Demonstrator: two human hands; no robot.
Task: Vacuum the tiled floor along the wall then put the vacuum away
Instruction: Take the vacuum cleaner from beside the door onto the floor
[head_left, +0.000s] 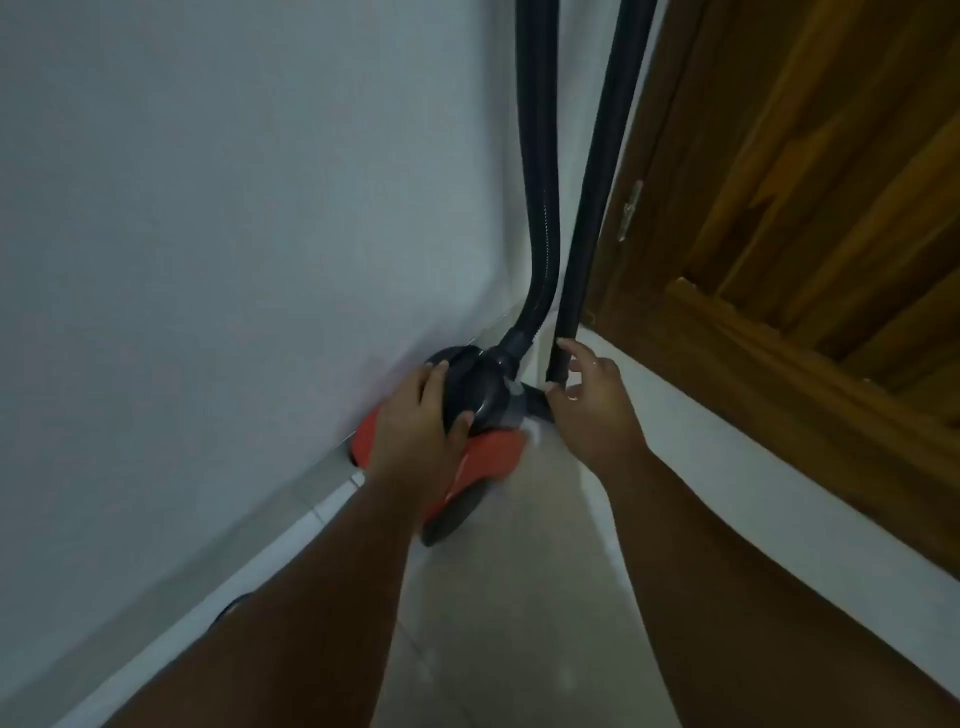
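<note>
Reaching down toward the vacuum (488, 457), both forearms come in from the near edge. The vacuum sits on the tiled floor (519, 597), pushed into the corner with the wall (208, 208) close against its left side. Its wheel (441, 530) is the part nearest the person.

The left hand (415, 415) lies over the black domed top, its fingers (434, 371) curved round the far side and the thumb on the near side. The dome looks smooth and hard, so a grip there would probably slip. It serves for steadying or rolling the body more than for lifting. No carry handle shows.

Just right of the vacuum, the right hand (592, 410) pinches the lower end of a black tube (597, 182) lightly between its fingers (579, 353) and thumb. The tube stands nearly upright and looks stiff and fairly light. It would likely tip if let go, so a fuller grip higher up seems safer.

Beyond the vacuum, the ribbed hose (540, 208) rises from the dome. It looks soft and springy and apt to flop. A wooden door (805, 182) stands farther right.
</note>
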